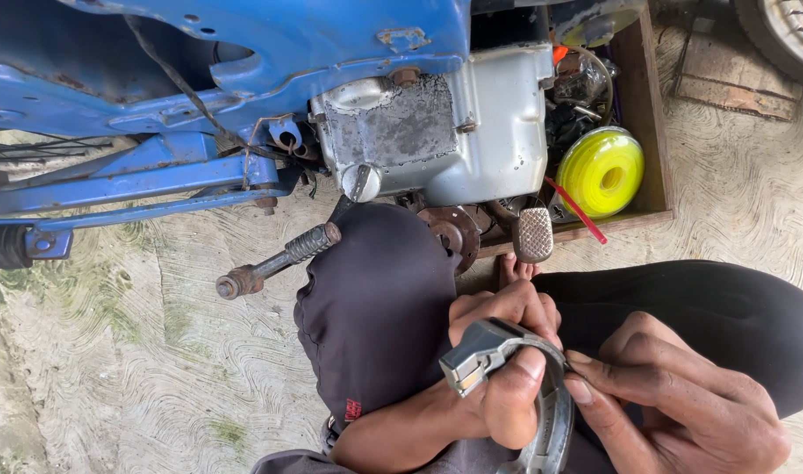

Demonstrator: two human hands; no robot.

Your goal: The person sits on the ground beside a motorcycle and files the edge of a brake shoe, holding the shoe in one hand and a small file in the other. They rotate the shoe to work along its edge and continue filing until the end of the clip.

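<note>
My left hand point(498, 351) grips a curved grey metal brake shoe point(507, 377) over my lap, thumb pressed on its upper end. My right hand point(682, 404) touches the shoe's right edge with its fingertips. Both hands rest above my knees in dark trousers point(375, 298). Just beyond them stands a blue motorcycle frame point(243, 53) with a silver engine case point(454, 123), a rusty round hub point(450, 230) and a brake pedal point(533, 233) with a knurled pad.
A footpeg bar point(274, 263) sticks out at lower left of the engine. A wooden box point(652, 114) at the right holds a yellow spool point(600, 170) and tangled parts. Patterned concrete floor point(138, 351) lies all around; a wheel point(788, 31) shows at top right.
</note>
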